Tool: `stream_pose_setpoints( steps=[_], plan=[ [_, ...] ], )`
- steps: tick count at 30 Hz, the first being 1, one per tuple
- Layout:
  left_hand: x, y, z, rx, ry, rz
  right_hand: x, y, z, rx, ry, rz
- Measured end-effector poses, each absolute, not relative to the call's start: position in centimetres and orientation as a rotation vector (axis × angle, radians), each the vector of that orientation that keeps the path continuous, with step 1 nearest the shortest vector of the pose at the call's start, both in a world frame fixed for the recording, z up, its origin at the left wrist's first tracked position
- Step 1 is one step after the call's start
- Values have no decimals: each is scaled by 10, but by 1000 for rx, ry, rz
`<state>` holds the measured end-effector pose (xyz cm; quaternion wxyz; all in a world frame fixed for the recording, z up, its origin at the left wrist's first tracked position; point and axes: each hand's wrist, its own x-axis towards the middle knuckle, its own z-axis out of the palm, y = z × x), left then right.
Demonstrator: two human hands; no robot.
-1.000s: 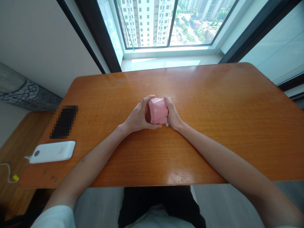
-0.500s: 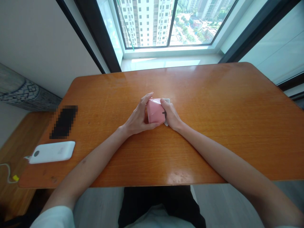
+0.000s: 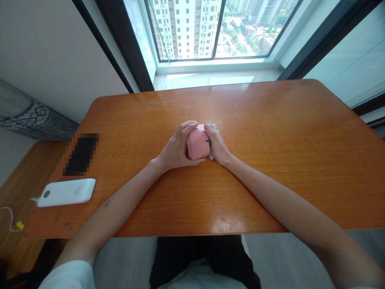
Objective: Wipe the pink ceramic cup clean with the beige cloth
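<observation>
Over the middle of the wooden table (image 3: 270, 160) a small pink box (image 3: 199, 145) with cut corners is between my hands. My left hand (image 3: 177, 146) is wrapped round its left side, fingers over the far edge and thumb along the near edge. From the right, my right hand (image 3: 217, 143) grips it, thumb on the upper right corner. A pale grey piece (image 3: 211, 157) shows between the right palm and the box; its kind is unclear. Beside the right thumb is a small dark mark or slot on the box. The right fingers are mostly hidden.
A white oblong device (image 3: 67, 192) with a cable plugged into its end lies at the table's left. Behind it is a blurred-out dark rectangle (image 3: 81, 154). A window (image 3: 213, 30) stands beyond the far edge. A patterned grey cushion or cloth (image 3: 36, 114) is at far left.
The pink box has turned slightly in my hands. My left fingers have curled further over its far edge, and the left thumb has slid along the near edge. My right hand is almost unmoved.
</observation>
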<state>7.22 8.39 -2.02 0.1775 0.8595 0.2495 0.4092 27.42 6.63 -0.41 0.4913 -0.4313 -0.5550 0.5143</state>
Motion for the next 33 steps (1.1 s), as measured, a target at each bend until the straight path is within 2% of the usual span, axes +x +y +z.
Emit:
stream_pose_setpoints(
  steps=[12,18,29,33],
  plan=[
    [78,72,-7,2197,946,1075,276,66,-8,-1046,-1383,1208],
    [78,75,-21,1927,930,990,277,62,-3,-1063,-1423,1212],
    [64,88,-22,2409,673,1065,275,62,-2,-1019,-1387,1275],
    [60,91,-22,2471,718,1054,274,63,-1,-1015,-1401,1253]
  ],
)
